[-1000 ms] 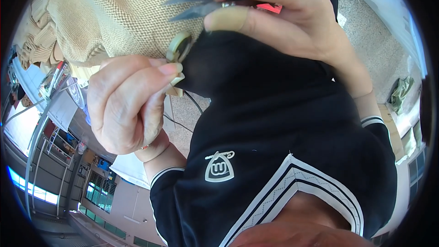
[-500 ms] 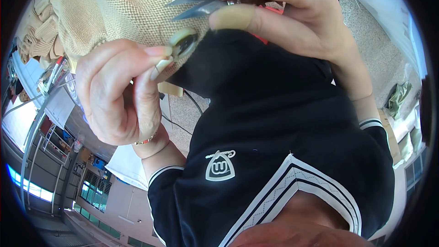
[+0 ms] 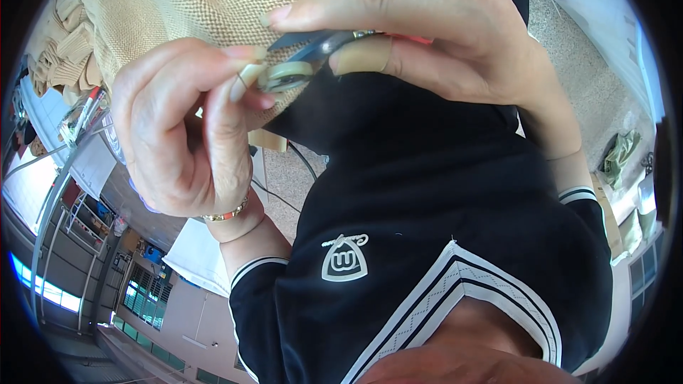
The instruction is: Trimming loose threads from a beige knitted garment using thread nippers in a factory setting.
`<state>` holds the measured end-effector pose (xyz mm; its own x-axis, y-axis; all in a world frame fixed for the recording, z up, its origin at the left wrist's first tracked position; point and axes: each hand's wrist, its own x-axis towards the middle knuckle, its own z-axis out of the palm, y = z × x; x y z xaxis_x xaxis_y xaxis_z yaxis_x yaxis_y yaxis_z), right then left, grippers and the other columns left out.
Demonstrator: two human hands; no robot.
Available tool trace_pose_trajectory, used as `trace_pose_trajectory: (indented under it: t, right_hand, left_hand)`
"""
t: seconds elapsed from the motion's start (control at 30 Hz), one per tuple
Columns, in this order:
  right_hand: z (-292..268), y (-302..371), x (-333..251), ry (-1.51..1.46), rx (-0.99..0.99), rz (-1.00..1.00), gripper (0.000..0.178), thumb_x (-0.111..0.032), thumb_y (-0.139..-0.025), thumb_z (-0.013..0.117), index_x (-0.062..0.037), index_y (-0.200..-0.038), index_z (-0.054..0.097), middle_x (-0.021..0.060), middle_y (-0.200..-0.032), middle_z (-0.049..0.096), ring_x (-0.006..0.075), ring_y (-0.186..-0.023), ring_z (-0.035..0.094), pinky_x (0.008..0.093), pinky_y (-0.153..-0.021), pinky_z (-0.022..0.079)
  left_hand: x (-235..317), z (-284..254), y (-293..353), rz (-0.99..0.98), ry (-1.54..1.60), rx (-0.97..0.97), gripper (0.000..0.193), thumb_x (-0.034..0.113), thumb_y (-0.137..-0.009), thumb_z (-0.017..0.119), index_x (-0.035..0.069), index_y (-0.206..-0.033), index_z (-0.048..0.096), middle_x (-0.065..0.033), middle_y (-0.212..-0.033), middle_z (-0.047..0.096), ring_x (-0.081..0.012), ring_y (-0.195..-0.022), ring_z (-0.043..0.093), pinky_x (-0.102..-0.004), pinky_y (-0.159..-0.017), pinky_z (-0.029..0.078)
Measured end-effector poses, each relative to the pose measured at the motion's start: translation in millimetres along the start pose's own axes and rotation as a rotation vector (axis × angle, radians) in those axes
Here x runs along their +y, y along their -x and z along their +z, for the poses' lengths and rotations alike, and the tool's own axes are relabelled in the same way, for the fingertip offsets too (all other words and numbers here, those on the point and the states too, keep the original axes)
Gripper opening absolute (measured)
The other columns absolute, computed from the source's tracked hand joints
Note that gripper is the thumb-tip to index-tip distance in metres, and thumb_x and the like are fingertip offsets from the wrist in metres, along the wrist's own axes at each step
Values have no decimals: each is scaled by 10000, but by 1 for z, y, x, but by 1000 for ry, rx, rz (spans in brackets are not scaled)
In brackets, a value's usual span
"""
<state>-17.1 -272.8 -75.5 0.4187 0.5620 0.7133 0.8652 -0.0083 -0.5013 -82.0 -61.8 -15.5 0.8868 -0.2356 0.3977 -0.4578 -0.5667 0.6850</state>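
My left hand (image 3: 186,124) pinches a round button (image 3: 286,75) between thumb and fingertips. The button has a pale greenish rim and a darker middle, and it is tilted nearly edge-on. My right hand (image 3: 437,32) is closed around thread snips (image 3: 316,50), whose grey blades lie right against the top of the button; whether they touch it I cannot tell. Tan tape wraps my right thumb. Behind both hands spreads a beige knitted garment (image 3: 156,0). The snips' handle is mostly hidden in my palm, with a bit of red showing beside the fingers.
More beige knit with ribbed edges (image 3: 75,50) is bunched at the far left. Dark cables (image 3: 277,195) run below my left hand. A green crumpled bag (image 3: 619,153) rests on the floor at the right. Metal racks (image 3: 60,227) stand at the left.
My right hand has brought the snips down, and their blades now sit beside the button. The button has turned from facing outward to nearly edge-on in my left hand.
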Motion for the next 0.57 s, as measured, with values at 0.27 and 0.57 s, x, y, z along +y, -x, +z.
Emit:
trace_pose_trajectory:
  t: [0.27, 0.57]
  right_hand:
    - [-14, -2, -31, -264, -91, 431, 376, -110, -831, 699, -39, -1191, 617, 62, -811, 486, 170, -651, 532, 273, -545, 438]
    - [-34, -17, -40, -346, -218, 673, 374, -113, -836, 692, -50, -1196, 615, 73, -855, 524, 184, -706, 579, 284, -576, 470]
  left_hand:
    - [2, 3, 1, -41, 5, 40, 82, -4, -898, 591, -58, -957, 609, -150, -941, 580, -107, -542, 553, -172, -502, 433]
    - [2, 6, 0, -44, 37, 56, 93, 2, -903, 591, -56, -973, 610, -154, -960, 578, -116, -543, 556, -183, -513, 454]
